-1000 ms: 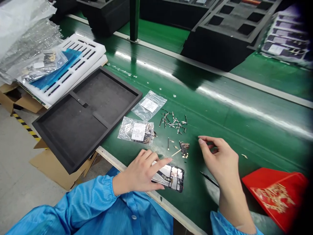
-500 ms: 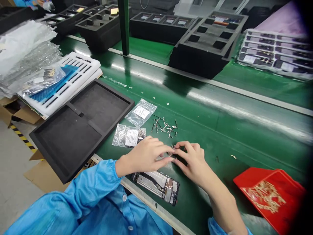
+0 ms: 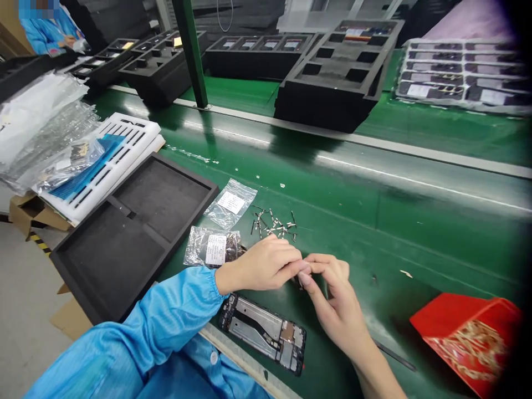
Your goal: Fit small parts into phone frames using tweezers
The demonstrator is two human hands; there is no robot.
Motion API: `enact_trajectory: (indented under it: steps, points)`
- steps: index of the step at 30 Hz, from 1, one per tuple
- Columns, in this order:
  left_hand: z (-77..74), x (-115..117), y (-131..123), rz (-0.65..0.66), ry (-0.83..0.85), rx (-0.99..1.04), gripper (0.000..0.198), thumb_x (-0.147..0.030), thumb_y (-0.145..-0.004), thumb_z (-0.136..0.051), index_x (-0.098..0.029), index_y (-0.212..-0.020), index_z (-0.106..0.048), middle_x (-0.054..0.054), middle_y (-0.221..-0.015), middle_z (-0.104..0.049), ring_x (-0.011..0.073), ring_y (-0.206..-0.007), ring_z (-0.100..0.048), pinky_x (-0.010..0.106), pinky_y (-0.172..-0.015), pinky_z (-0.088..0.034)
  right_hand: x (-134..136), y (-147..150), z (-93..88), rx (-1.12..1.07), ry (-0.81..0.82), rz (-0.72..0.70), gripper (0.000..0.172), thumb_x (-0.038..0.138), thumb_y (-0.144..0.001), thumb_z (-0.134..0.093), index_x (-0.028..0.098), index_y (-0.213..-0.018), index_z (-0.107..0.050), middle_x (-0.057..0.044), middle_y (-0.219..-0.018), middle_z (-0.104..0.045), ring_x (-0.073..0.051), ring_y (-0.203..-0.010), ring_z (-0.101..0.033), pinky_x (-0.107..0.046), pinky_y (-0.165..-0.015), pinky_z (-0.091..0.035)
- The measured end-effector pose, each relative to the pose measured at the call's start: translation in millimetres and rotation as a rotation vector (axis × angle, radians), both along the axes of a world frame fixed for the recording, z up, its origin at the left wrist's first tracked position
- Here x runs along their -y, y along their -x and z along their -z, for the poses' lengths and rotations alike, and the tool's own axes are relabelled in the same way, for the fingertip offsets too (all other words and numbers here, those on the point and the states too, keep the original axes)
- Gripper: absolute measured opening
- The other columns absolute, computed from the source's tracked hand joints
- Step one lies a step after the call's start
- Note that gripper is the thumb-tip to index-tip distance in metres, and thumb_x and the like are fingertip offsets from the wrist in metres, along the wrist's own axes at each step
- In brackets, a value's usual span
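Observation:
My left hand [image 3: 266, 266] and my right hand [image 3: 330, 302] meet fingertip to fingertip just above the green belt [image 3: 374, 199]. Both are pinched shut on something too small to make out. A bare phone frame [image 3: 262, 331] lies flat near the belt's front edge, just below my left hand, and neither hand touches it. A scatter of small metal parts [image 3: 273, 224] lies just beyond my left hand. Two clear plastic bags with white labels, bag one [image 3: 230, 203] and bag two [image 3: 211, 247], lie to the left of it.
An empty black foam tray [image 3: 128, 233] hangs over the belt's left edge, with a white slotted tray [image 3: 103, 160] behind it. A red bin [image 3: 469, 338] of gold parts sits at the right. A thin black tool [image 3: 394, 357] lies near it. Black foam trays [image 3: 332, 77] line the far side.
My left hand has lifted off the phone frame and my right hand has come left. They now meet and pinch together above the belt. The view has also tilted up.

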State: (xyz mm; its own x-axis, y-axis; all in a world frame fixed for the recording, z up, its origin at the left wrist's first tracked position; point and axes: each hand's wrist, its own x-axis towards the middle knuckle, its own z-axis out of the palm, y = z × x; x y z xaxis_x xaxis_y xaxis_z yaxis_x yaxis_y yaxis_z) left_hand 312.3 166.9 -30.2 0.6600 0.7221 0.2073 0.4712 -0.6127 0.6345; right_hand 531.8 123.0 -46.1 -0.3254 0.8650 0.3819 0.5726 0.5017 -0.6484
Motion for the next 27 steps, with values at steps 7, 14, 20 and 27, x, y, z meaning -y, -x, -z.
enact_trajectory:
  steps: [7, 14, 20, 27]
  points:
    - [2.7, 0, -8, -0.224, 0.221, 0.093, 0.044, -0.033, -0.114, -0.046, -0.024, -0.073, -0.034, -0.006, -0.066, -0.041, 0.0134, -0.066, -0.042, 0.03, -0.071, -0.036, 1, 3, -2.4, 0.214, -0.441, 0.081, 0.018, 0.013, -0.103, -0.075, 0.021, -0.118, -0.071, -0.006, -0.099, -0.076, -0.023, -0.089, -0.06, -0.04, -0.083, -0.039]
    - [-3.0, -1, -1, -0.076, 0.253, 0.207, 0.042, -0.043, -0.115, -0.046, -0.023, -0.079, -0.044, -0.003, -0.074, -0.05, 0.0147, -0.075, -0.049, 0.029, -0.082, -0.041, -1, -2, 1.1, -0.224, 0.043, 0.053, 0.012, 0.032, -0.11, -0.067, 0.028, -0.119, -0.075, -0.005, -0.104, -0.075, -0.021, -0.091, -0.068, -0.037, -0.081, -0.049]
    - [-2.7, -3, 3, -0.102, 0.267, 0.255, 0.04, -0.04, -0.113, -0.053, -0.021, -0.078, -0.048, -0.004, -0.074, -0.053, 0.0141, -0.075, -0.049, 0.028, -0.083, -0.04, -2, -11, 1.5, -0.333, 0.217, -0.002, 0.009, 0.035, -0.106, -0.073, 0.032, -0.111, -0.08, -0.001, -0.098, -0.077, -0.018, -0.091, -0.07, -0.032, -0.083, -0.052]
    - [1.0, -5, 6, -0.154, 0.221, 0.224, 0.036, -0.039, -0.114, -0.056, -0.019, -0.085, -0.063, 0.001, -0.084, -0.071, 0.016, -0.084, -0.063, 0.028, -0.092, -0.047, -4, -12, 0.5, -0.386, 0.343, -0.003, 0.014, 0.044, -0.102, -0.077, 0.031, -0.103, -0.084, -0.003, -0.094, -0.078, -0.018, -0.084, -0.071, -0.029, -0.077, -0.056]
